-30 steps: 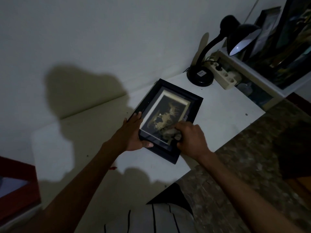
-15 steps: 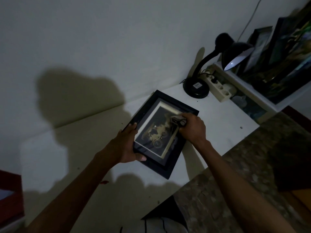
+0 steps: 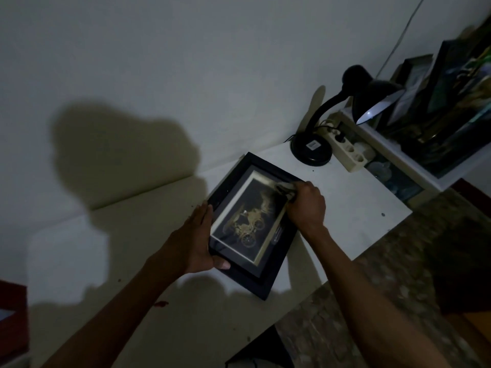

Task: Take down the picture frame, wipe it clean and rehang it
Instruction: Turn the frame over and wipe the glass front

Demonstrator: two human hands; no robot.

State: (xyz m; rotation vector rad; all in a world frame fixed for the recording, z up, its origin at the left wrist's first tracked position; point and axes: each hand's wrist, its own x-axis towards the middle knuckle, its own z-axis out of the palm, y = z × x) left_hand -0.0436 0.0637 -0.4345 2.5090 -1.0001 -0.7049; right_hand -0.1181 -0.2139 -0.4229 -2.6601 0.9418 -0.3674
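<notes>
Frame (image 3: 249, 221) is gripped at its near-left edge by the left hand (image 3: 195, 243); cloth (image 3: 285, 187) is pinched against its far-right corner by the right hand (image 3: 305, 205).

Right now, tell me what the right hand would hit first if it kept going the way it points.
The right hand, gripping a cloth, points up-left across the black picture frame; it would probably meet the frame's raised far rim first.

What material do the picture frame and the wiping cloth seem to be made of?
Picture frame: black, matte moulding, perhaps wood or plastic; the dim light leaves it open. Its front looks like glass, showing faint glints. Cloth: soft, crumpled fabric or tissue, bunched in the right hand.
</notes>
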